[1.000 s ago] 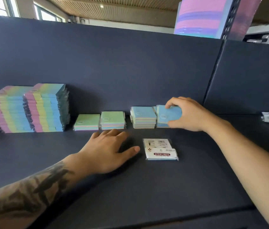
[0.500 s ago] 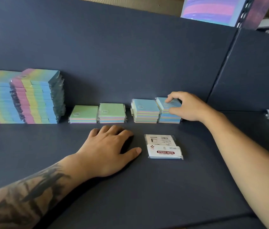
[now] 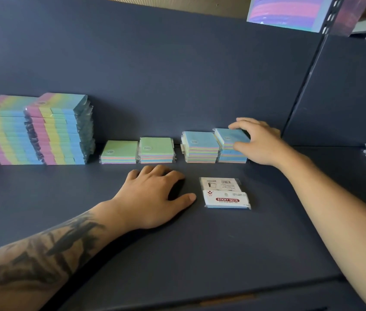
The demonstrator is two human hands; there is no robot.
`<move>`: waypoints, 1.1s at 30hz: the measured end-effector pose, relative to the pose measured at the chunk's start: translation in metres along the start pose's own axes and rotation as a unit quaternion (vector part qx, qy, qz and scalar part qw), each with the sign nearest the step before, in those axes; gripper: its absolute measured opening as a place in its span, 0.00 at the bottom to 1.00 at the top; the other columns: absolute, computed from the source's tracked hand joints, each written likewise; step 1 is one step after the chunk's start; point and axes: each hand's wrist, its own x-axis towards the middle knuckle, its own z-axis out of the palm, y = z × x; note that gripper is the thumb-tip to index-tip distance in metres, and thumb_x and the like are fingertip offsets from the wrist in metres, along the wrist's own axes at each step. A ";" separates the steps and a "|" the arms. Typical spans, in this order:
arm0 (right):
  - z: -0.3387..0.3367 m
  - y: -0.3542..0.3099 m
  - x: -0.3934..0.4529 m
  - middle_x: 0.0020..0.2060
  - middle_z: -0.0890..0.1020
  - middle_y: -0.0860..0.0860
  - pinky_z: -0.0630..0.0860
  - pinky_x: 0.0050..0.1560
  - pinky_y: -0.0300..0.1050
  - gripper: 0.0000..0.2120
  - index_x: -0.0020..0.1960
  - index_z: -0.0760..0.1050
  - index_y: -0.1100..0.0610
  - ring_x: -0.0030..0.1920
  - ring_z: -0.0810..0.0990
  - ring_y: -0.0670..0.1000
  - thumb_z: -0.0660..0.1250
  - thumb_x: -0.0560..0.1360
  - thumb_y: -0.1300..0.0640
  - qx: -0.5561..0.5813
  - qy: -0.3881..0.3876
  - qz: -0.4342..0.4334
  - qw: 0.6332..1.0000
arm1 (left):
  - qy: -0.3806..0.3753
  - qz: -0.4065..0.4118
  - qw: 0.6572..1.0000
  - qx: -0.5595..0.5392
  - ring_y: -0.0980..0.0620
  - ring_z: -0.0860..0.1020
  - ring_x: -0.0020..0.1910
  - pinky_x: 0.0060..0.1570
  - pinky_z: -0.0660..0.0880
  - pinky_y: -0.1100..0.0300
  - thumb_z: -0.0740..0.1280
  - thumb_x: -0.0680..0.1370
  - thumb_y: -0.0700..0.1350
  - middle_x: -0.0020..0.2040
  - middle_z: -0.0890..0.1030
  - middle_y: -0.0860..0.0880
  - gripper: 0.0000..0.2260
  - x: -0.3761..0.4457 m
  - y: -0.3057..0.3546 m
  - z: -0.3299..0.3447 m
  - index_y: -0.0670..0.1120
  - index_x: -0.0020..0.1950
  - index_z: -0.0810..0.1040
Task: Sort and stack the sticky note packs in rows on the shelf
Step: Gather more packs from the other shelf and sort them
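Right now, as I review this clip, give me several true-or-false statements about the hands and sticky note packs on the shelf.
1. The right hand grips the top blue pack of the rightmost short stack. True.
2. The left hand holds a pack. False: it rests on the shelf, holding nothing.
3. A pack labelled STICKY NOTE lies alone in front of the rows. True.
4. The two green-topped stacks stand taller than the rainbow stacks. False: the rainbow stacks are far taller.

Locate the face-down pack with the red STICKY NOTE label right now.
Head view: the labelled pack lies alone on the shelf, right of centre, just right of the left hand, in front of the blue-topped stacks.
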 end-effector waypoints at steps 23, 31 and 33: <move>0.025 -0.002 -0.121 0.48 0.84 0.41 0.76 0.53 0.47 0.08 0.55 0.80 0.45 0.49 0.81 0.42 0.72 0.78 0.56 0.235 -0.027 -0.079 0.968 | 0.076 0.162 0.958 -0.225 0.54 0.73 0.37 0.43 0.71 0.56 0.54 0.84 0.65 0.35 0.76 0.57 0.23 0.015 0.024 0.006 0.49 0.47 0.78; 0.033 -0.013 -0.127 0.50 0.87 0.49 0.75 0.51 0.55 0.11 0.64 0.74 0.46 0.45 0.81 0.55 0.68 0.81 0.51 0.333 -0.004 -0.042 0.942 | 0.056 0.151 0.931 -0.327 0.50 0.82 0.44 0.51 0.79 0.53 0.67 0.83 0.54 0.44 0.85 0.51 0.11 0.017 0.019 0.012 0.47 0.54 0.83; 0.036 -0.011 -0.128 0.51 0.86 0.45 0.72 0.49 0.47 0.17 0.65 0.70 0.43 0.44 0.79 0.47 0.71 0.79 0.52 0.325 0.024 -0.034 0.945 | 0.051 0.139 0.922 -0.359 0.53 0.76 0.35 0.42 0.75 0.58 0.67 0.84 0.49 0.36 0.82 0.48 0.11 0.015 0.021 0.007 0.44 0.48 0.82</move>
